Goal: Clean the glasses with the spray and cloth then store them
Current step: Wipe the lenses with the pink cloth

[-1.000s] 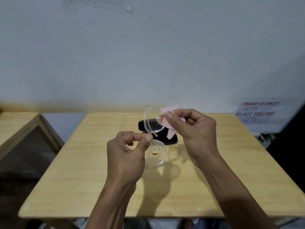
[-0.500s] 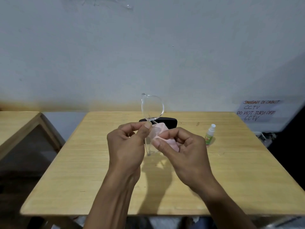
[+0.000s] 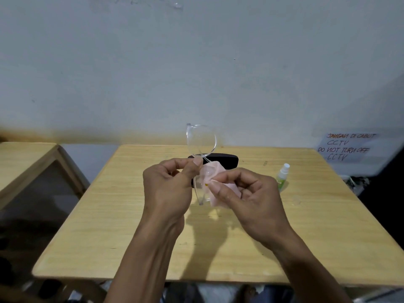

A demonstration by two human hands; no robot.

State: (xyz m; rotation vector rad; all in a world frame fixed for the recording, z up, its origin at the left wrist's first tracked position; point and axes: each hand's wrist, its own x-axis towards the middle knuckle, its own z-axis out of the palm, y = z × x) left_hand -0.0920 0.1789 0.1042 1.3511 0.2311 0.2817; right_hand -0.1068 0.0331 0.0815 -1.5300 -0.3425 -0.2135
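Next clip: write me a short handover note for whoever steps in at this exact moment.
Left hand pinches the clear glasses at the middle, held on end above the table.
Right hand pinches the pink cloth around the lower lens.
Spray bottle stands to the right; black case lies behind the hands.
Done: wiping is under way; spraying cannot be confirmed.
Left: finish both lenses, then store the glasses in the case.

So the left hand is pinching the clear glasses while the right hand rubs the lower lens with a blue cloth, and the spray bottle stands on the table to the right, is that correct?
Nearly: the cloth is pink, not blue, as the head view shows. The rest holds: the left hand pinches the clear glasses, the right hand rubs the lower lens with the cloth, and the spray bottle stands on the table to the right.
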